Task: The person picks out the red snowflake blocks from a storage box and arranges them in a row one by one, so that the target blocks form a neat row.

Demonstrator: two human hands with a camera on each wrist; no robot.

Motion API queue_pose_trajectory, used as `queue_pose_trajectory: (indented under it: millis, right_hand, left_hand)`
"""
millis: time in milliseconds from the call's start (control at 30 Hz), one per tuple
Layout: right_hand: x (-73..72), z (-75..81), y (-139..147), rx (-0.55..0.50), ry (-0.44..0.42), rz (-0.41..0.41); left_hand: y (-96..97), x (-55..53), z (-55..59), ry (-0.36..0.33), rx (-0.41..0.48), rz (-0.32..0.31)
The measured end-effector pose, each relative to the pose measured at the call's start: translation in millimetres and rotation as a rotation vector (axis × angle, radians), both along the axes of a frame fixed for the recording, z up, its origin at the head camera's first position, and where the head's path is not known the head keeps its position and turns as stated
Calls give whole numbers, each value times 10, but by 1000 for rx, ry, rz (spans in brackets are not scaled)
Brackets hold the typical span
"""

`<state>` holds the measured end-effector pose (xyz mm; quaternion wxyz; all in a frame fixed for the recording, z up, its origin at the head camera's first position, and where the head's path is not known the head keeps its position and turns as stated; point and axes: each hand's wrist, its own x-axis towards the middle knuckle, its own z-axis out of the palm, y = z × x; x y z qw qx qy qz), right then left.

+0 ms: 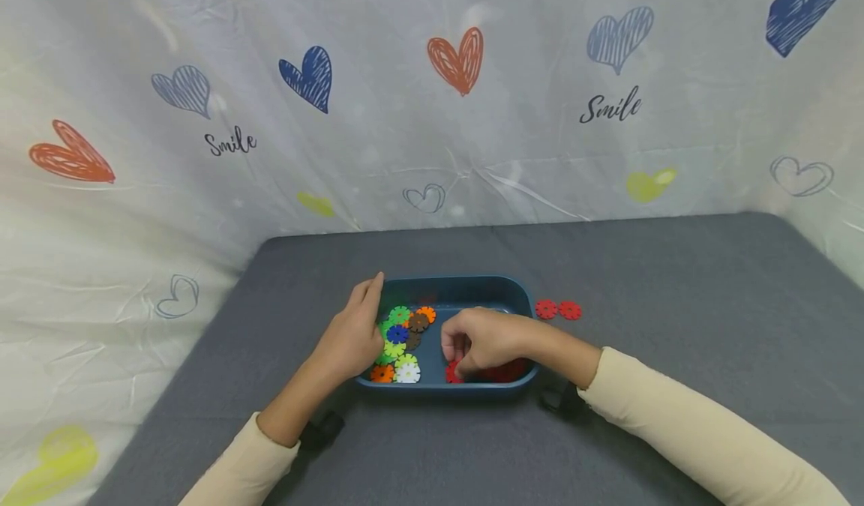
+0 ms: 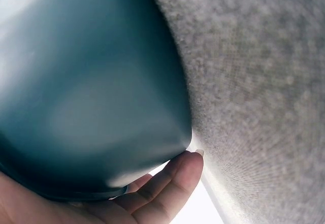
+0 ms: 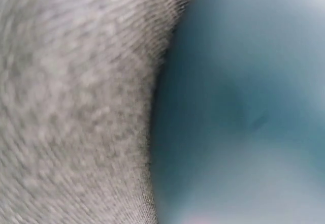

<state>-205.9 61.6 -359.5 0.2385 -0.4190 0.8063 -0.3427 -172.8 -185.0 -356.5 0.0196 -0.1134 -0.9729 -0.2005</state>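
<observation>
A blue plastic bin (image 1: 439,387) sits on the table, its left end gripped by my left hand (image 1: 351,333). In the left wrist view the fingers (image 2: 175,183) wrap against the bin's outer corner. My right hand (image 1: 489,337) reaches over the right side of the bin, thumb and forefinger pinching a red notched plastic disc (image 1: 453,372) near the front wall. More red discs (image 1: 508,372) lie under that hand, partly hidden. At the bin's left end are mixed discs: green, blue (image 1: 397,333), brown, orange, yellow-green and white (image 1: 408,373). The right wrist view shows only the bin's outer wall (image 3: 244,107) and cloth.
Two red discs (image 1: 558,309) lie side by side on the grey cloth-covered table (image 1: 675,296), just right of the bin. Behind and to the left hangs a pale curtain (image 1: 378,139) printed with hearts.
</observation>
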Motion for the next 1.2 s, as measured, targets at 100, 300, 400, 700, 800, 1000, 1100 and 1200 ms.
queue_pose_trajectory:
  millis: [100,300,400,700,800,1000,1100,1200]
  right_hand:
    - [-7,-3,6,-29,-52,4]
    - [-7,-3,20,-87,-179,-36]
    - [-7,11,24,-101,-222,-59]
    - [-16,29,19,-100,-278,-118]
    - [-24,48,20,-102,-296,-132]
    - [-37,103,16,-100,-311,-161]
    - [-37,125,18,-99,-311,-168]
    - [-45,142,34,-97,-306,-175]
  left_hand:
    - [-2,4,1,-3,1,1]
    - [-6,9,-6,-5,0,-5]
    - [-9,7,-8,-4,-2,-6]
    - [-6,-4,-8,-3,2,-11]
    - [-7,-4,-6,-6,-2,-6]
    - [-13,-8,-11,5,1,-10]
    - [-12,-7,-15,5,0,-12]
    - [-14,-2,-14,5,1,-13]
